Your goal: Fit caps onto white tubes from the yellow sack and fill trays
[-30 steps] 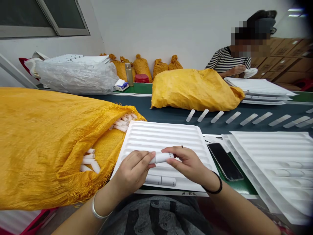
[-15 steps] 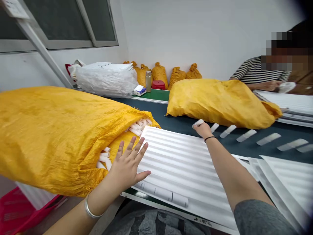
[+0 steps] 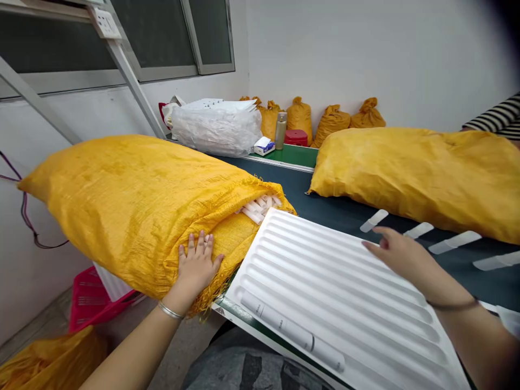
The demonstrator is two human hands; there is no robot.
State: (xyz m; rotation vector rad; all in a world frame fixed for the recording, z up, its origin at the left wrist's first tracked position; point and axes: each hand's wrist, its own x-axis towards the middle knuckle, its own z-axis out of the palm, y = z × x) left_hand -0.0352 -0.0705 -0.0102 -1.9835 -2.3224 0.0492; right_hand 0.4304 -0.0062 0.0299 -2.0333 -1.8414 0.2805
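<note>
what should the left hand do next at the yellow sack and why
Probably slide the left hand toward the mouth of the yellow woven sack and take a white tube: the hand lies flat on the sack, empty, tubes show there, and the white grooved tray is mostly bare.

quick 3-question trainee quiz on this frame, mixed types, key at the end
1. True or false: the left hand lies flat on the yellow sack.
2. Which groove of the white tray holds tubes? A) nearest the person B) farthest C) all of them
3. Fill in: the right hand, open above the tray's far edge, holds ____.

Key: 1 true; 2 A; 3 nothing.
</note>
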